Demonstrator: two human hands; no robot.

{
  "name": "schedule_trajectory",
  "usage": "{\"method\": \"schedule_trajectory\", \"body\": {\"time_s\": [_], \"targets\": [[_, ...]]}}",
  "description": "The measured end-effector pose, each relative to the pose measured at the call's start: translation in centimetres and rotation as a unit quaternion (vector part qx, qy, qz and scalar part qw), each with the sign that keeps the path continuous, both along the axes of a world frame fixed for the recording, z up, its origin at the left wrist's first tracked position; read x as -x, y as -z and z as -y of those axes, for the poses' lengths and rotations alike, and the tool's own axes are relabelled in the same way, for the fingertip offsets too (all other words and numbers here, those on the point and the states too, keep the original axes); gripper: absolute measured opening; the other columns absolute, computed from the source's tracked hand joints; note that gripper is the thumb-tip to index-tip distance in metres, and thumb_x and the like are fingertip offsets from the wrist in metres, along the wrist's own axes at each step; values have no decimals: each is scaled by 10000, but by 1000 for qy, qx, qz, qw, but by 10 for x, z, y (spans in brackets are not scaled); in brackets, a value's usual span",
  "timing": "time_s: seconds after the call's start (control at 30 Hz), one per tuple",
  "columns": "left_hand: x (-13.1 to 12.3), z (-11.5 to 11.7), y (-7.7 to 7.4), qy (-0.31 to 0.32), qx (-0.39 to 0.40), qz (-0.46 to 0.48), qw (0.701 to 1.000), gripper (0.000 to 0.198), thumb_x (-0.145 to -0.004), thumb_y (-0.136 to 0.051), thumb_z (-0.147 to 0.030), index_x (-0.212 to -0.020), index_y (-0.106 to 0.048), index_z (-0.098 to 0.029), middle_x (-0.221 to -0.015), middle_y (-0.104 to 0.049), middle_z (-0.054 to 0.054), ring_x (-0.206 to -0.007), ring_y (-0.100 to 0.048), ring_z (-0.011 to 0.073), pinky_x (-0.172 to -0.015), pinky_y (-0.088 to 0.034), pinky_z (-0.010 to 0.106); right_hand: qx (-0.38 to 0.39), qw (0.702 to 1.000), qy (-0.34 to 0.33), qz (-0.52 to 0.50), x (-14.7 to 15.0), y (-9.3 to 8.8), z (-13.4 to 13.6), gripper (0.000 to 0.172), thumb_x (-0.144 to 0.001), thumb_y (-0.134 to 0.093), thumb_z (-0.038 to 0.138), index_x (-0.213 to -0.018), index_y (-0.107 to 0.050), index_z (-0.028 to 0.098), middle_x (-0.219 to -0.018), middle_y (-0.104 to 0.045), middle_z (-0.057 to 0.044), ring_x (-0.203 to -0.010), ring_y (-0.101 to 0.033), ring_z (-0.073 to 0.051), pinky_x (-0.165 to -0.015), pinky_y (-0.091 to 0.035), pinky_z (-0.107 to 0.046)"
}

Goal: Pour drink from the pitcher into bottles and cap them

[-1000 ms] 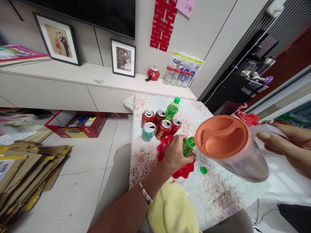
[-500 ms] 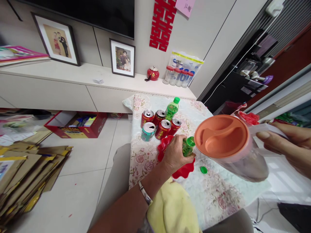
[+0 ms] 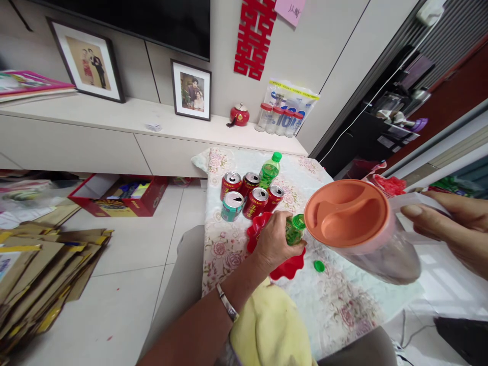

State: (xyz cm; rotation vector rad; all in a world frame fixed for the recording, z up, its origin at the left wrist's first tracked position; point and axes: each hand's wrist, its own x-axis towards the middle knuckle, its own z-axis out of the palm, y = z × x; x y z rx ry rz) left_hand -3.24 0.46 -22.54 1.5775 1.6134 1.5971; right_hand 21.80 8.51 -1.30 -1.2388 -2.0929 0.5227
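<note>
My left hand (image 3: 275, 239) is wrapped round an uncapped green bottle (image 3: 295, 230), over a red scalloped dish (image 3: 287, 268). My right hand (image 3: 450, 221) grips the handle of a clear pitcher (image 3: 389, 259) with an orange lid (image 3: 346, 213). The pitcher is tilted left, and its lid edge is close beside the bottle's mouth. Whether liquid is flowing between them I cannot tell. A loose green cap (image 3: 319, 266) lies on the flowered tablecloth (image 3: 232, 249), to the right of the dish.
Several red cans (image 3: 255, 203), a teal can (image 3: 232, 207) and a capped green bottle (image 3: 270, 170) stand towards the table's back. A yellow cloth (image 3: 272, 325) is at the near edge. Flattened cardboard (image 3: 49, 274) and a red box (image 3: 120, 195) are on the floor to the left.
</note>
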Motion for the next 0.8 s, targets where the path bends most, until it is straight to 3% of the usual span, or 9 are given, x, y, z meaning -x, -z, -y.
{"method": "schedule_trajectory", "body": {"time_s": [0.17, 0.37, 0.53, 0.67, 0.8], "targets": [[1, 0, 0, 4, -6, -4, 1000, 577, -735, -795, -360, -1204, -497, -205, -1142, -671, 128, -1083, -704, 337, -956, -607, 498, -31, 999, 22, 5, 32, -9, 7, 532, -692, -812, 764, -869, -828, 263, -635, -669, -4, -592, -609, -213, -467, -469, -267], [1, -1, 0, 0, -2, -1, 1000, 580, -730, -800, -361, -1201, -496, -215, -1142, -673, 121, -1084, -703, 335, -948, -606, 490, -32, 999, 16, 5, 67, -13, 16, 599, -708, -743, 846, -794, -792, 255, -517, -568, 6, -551, -594, -219, -446, -461, -278], [1, -1, 0, 2, 2, -2, 1000, 588, -724, -810, -354, -1202, -490, -232, -1149, -668, 103, -1091, -696, 323, -959, -600, 479, -20, 1000, 17, 8, 35, -8, 13, 517, -724, -804, 765, -833, -804, 260, -595, -629, 6, -590, -601, -214, -468, -466, -264], [1, 0, 0, 4, -4, 0, 1000, 589, -720, -824, -339, -1195, -488, -244, -1142, -664, 88, -1089, -692, 314, -961, -595, 472, 0, 1000, -5, 18, 6, -4, 6, 408, -738, -882, 605, -1036, -821, 334, -751, -694, 34, -714, -619, -189, -566, -505, -219], [1, -1, 0, 4, -3, -1, 1000, 607, -705, -844, -322, -1194, -491, -256, -1142, -667, 76, -1089, -692, 309, -963, -596, 466, 10, 999, 2, 36, 3, -5, 5, 449, -742, -855, 649, -1053, -815, 328, -786, -709, 20, -751, -617, -191, -574, -507, -207]]}}
